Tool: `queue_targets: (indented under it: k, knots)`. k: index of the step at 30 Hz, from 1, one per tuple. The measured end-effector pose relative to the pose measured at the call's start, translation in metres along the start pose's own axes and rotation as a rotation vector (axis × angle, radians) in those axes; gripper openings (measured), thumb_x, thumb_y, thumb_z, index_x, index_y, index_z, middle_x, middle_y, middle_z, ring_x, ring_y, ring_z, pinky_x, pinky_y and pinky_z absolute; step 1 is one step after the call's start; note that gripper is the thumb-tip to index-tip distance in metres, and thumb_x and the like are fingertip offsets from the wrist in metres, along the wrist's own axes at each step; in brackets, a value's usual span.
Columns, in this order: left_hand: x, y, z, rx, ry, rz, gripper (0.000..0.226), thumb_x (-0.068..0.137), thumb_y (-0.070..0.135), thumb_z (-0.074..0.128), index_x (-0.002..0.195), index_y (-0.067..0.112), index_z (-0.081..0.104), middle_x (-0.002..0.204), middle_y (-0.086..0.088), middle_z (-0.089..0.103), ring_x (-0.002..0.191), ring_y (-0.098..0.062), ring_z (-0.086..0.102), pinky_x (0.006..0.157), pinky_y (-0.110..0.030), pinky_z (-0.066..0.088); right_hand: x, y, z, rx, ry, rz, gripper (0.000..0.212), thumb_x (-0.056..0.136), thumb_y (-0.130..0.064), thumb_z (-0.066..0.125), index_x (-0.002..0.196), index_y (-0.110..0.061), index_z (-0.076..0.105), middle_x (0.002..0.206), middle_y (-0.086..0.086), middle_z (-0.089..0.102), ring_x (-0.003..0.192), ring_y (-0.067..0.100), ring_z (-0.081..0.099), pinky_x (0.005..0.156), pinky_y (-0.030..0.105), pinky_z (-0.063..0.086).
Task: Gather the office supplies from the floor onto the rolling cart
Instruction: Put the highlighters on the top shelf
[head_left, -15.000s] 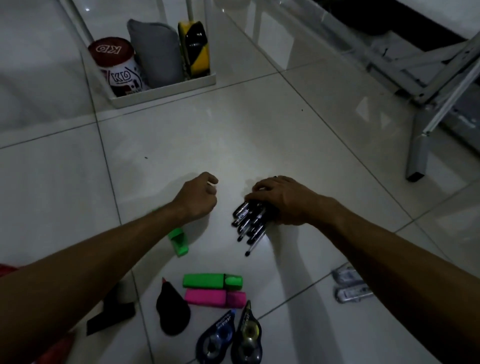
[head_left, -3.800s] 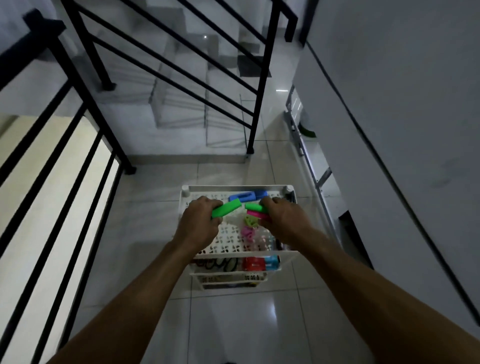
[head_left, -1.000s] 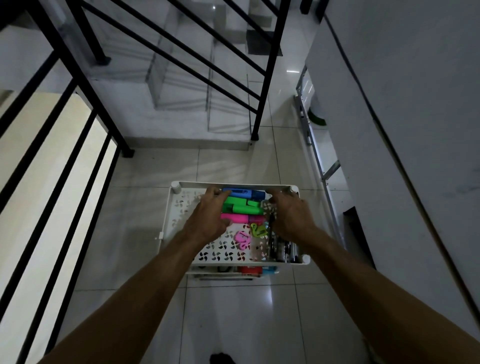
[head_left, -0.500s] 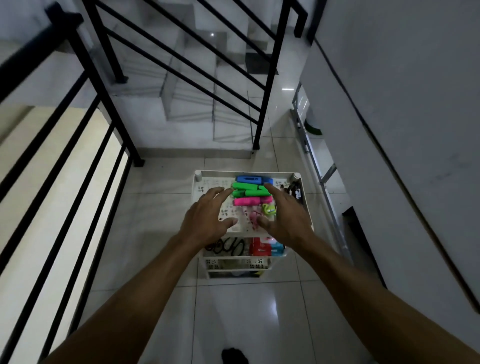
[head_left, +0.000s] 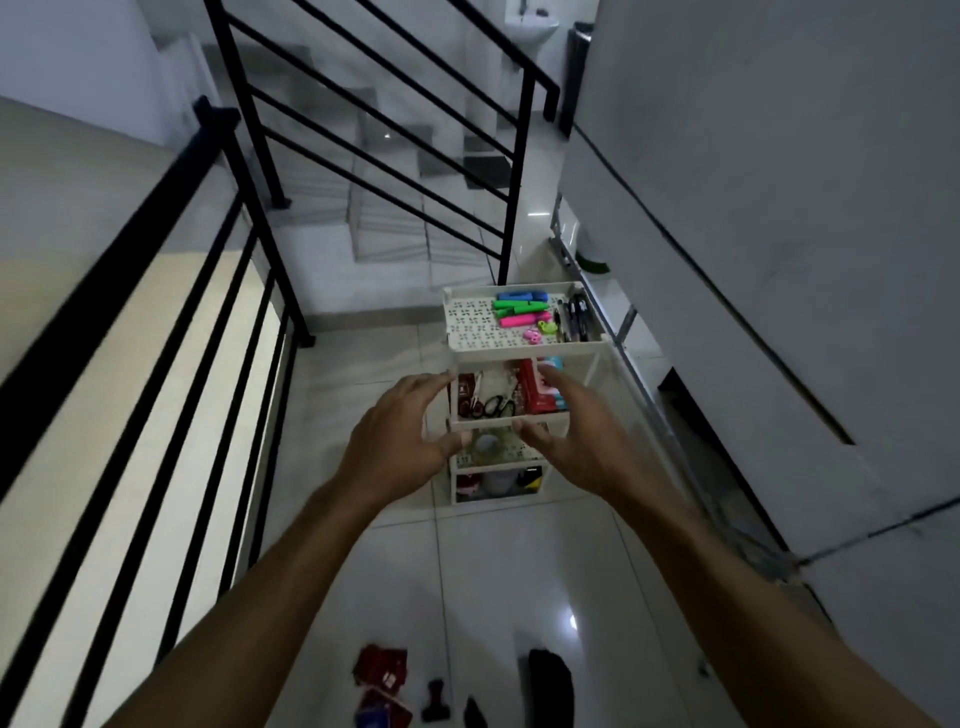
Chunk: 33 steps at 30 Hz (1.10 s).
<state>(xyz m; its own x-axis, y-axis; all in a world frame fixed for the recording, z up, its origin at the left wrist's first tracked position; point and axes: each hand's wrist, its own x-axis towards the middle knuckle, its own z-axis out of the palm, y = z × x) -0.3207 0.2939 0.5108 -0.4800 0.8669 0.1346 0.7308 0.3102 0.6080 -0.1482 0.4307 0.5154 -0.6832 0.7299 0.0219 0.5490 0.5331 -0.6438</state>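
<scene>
Both hands now off the top shelf: left hand (head_left: 400, 431) and right hand (head_left: 566, 431) spread, holding nothing. Green and pink highlighters (head_left: 519, 312) lie delivered on the white plastic rolling cart (head_left: 467, 327). Small dark and red supplies (head_left: 382, 680) remain on the floor, so another trip follows.

Count at this moment, for you to check. One rolling cart (head_left: 470, 325) ahead of your hands, four tiers visible. Top tier, beyond your fingertips: one blue highlighter (head_left: 523, 296), two green highlighters (head_left: 511, 306), one pink highlighter (head_left: 524, 319); pens (head_left: 571, 322) in a bunch, number unclear. Second tier, between your hands: one pair of scissors (head_left: 493, 405). Two hands: left hand (head_left: 405, 441), right hand (head_left: 576, 436), both empty with fingers spread. Floor nearer you than your hands: several dark items, too blurred to count.
</scene>
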Motion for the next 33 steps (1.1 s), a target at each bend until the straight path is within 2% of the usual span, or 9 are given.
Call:
queue_targets:
  k: [8,10,12,16,19,23,26,29,33]
  knots:
    - [-0.087,-0.001,-0.026,-0.016,-0.003,-0.027,0.07,0.079,0.046,0.07,0.141,0.029,0.042,0.143,0.004,0.045,0.13,-0.015,0.043,0.104,-0.037,0.04,-0.076,-0.01,-0.001,-0.026,0.008,-0.028,0.071,0.085,-0.045,0.066,0.146,-0.028,0.033,0.143,0.001,0.047,0.128,0.015,0.044,0.097,0.033,0.036]
    - [-0.098,0.002,-0.019,-0.017,-0.008,-0.028,0.07,0.079,0.045,0.071,0.141,0.027,0.043,0.143,0.003,0.046,0.13,-0.016,0.043,0.104,-0.036,0.039,-0.084,-0.005,0.002,-0.031,0.006,-0.042,0.069,0.086,-0.044,0.066,0.145,-0.028,0.035,0.141,-0.001,0.049,0.121,0.009,0.048,0.099,0.031,0.04]
    - [-0.106,0.004,-0.007,-0.017,-0.016,-0.034,0.07,0.08,0.044,0.071,0.141,0.025,0.044,0.142,0.002,0.046,0.129,-0.016,0.044,0.104,-0.035,0.039,-0.093,0.002,0.007,-0.025,-0.006,-0.06,0.067,0.086,-0.04,0.067,0.144,-0.026,0.037,0.138,-0.003,0.051,0.109,-0.002,0.048,0.093,0.026,0.048]
    - [-0.128,-0.003,0.03,-0.027,-0.036,-0.087,0.068,0.081,0.048,0.068,0.14,0.025,0.044,0.142,0.001,0.047,0.129,-0.017,0.044,0.106,-0.04,0.039,-0.11,0.034,0.034,-0.004,-0.059,-0.063,0.067,0.086,-0.042,0.067,0.144,-0.026,0.037,0.143,-0.002,0.047,0.118,0.001,0.04,0.098,0.025,0.037]
    - [-0.152,-0.026,0.076,-0.034,-0.085,-0.16,0.07,0.079,0.054,0.062,0.14,0.027,0.043,0.142,0.002,0.047,0.129,-0.017,0.044,0.107,-0.043,0.039,-0.122,0.079,0.079,-0.034,-0.139,-0.001,0.075,0.085,-0.054,0.062,0.147,-0.028,0.031,0.15,-0.003,0.04,0.135,0.015,0.038,0.106,0.034,0.034]
    - [-0.184,-0.071,0.138,-0.053,-0.121,-0.256,0.069,0.079,0.054,0.063,0.14,0.029,0.042,0.142,0.004,0.047,0.129,-0.015,0.043,0.108,-0.044,0.037,-0.14,0.133,0.144,-0.029,-0.271,0.028,0.076,0.086,-0.055,0.061,0.149,-0.029,0.027,0.153,-0.007,0.034,0.139,0.013,0.032,0.114,0.041,0.03]
    - [-0.204,-0.111,0.184,-0.036,-0.14,-0.288,0.065,0.082,0.045,0.068,0.14,0.029,0.043,0.142,0.004,0.048,0.129,-0.015,0.044,0.107,-0.045,0.038,-0.151,0.171,0.195,-0.016,-0.324,0.043,0.076,0.086,-0.052,0.062,0.149,-0.029,0.026,0.153,-0.008,0.034,0.139,0.012,0.032,0.114,0.034,0.027]
    - [-0.223,-0.162,0.243,-0.029,-0.158,-0.323,0.065,0.08,0.047,0.066,0.139,0.03,0.045,0.14,0.004,0.05,0.127,-0.015,0.046,0.105,-0.045,0.041,-0.164,0.22,0.258,-0.017,-0.373,0.056,0.076,0.086,-0.051,0.062,0.15,-0.029,0.026,0.153,-0.009,0.034,0.138,0.011,0.033,0.108,0.024,0.023]
    - [-0.247,-0.243,0.343,0.003,-0.228,-0.349,0.063,0.082,0.042,0.069,0.138,0.029,0.045,0.135,0.003,0.052,0.118,-0.017,0.052,0.1,-0.041,0.044,-0.178,0.307,0.351,-0.042,-0.441,0.083,0.077,0.085,-0.051,0.063,0.149,-0.031,0.025,0.153,-0.009,0.034,0.138,0.011,0.033,0.107,0.022,0.022]
